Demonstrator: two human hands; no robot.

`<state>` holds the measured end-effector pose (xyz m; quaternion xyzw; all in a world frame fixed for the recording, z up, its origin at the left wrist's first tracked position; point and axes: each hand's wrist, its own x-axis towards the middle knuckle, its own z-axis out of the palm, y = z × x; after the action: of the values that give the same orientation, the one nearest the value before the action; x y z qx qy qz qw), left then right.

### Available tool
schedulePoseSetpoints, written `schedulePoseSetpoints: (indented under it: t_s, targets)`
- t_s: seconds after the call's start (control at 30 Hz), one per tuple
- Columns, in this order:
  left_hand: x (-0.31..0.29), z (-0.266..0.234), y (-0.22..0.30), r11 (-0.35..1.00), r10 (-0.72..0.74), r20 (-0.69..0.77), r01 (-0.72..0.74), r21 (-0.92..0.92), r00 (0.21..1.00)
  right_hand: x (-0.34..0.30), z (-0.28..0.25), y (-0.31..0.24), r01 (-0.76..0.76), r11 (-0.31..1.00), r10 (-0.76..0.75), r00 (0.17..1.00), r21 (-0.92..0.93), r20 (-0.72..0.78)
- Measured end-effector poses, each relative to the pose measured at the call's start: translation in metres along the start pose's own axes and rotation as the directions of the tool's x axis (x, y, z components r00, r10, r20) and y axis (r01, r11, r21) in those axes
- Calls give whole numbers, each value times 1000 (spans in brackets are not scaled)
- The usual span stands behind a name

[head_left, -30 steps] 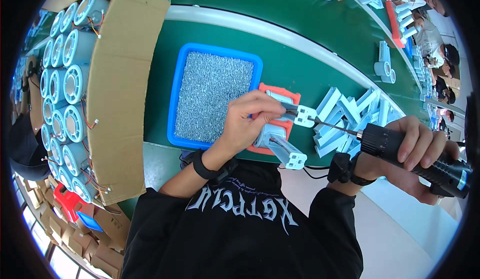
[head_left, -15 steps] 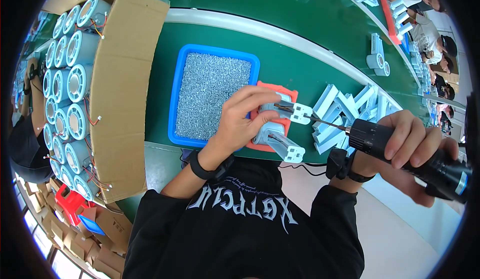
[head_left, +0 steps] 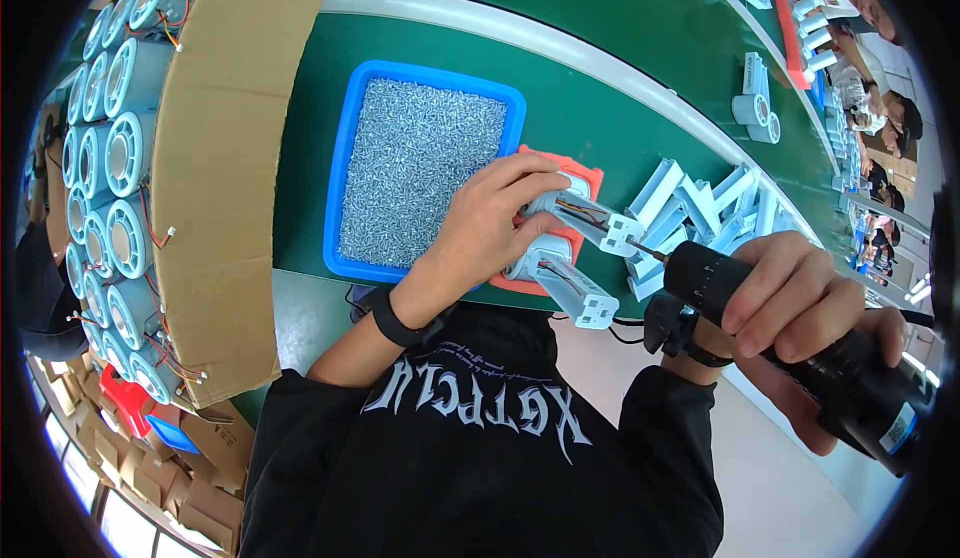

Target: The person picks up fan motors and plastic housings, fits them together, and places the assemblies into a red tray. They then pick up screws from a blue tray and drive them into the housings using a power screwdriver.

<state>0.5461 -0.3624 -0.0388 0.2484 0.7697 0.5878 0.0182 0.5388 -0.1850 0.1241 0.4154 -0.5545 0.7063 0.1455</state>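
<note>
My left hand [head_left: 485,220] is closed around the base of the upper light-blue plastic housing [head_left: 598,222], whose long handle shows thin wires inside. A second light-blue housing [head_left: 577,293] lies just nearer to me. Both rest in an orange-red holder [head_left: 592,178]. In my right hand [head_left: 800,303] I grip a black electric screwdriver [head_left: 700,280], held almost level. Its thin bit points left and meets the end face of the upper housing. Whether a screw sits at the tip is too small to tell.
Left of the holder stands a blue tray [head_left: 341,163] full of small screws [head_left: 420,168]. A cardboard box [head_left: 225,168] holds several round light-blue motor housings [head_left: 127,153] with wires. Light-blue channel-shaped covers [head_left: 692,206] lie piled at the right. Other people work at far right.
The screwdriver has come closer to the upper housing, whose handle end has shifted slightly right and down. My left hand keeps its hold. The whole view has shifted a little.
</note>
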Motion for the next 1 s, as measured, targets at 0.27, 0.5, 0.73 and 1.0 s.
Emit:
schedulePoseSetpoints:
  t_s: [0.27,0.5,0.73,1.0]
  targets:
    - [0,0,-2,999,-33,-15,32,-29,999,1,0,3,4,1000,-5,1000,14,12]
    - [-1,0,-4,999,-23,-34,22,-32,999,-2,-1,4,27,998,-31,998,58,58]
    - [-1,1,-3,998,-26,-30,24,-52,999,-2,2,3,6,1000,-6,999,-15,40]
    - [-1,-1,-1,993,-91,-13,90,-71,996,0,-8,-16,51,999,-50,997,9,-55]
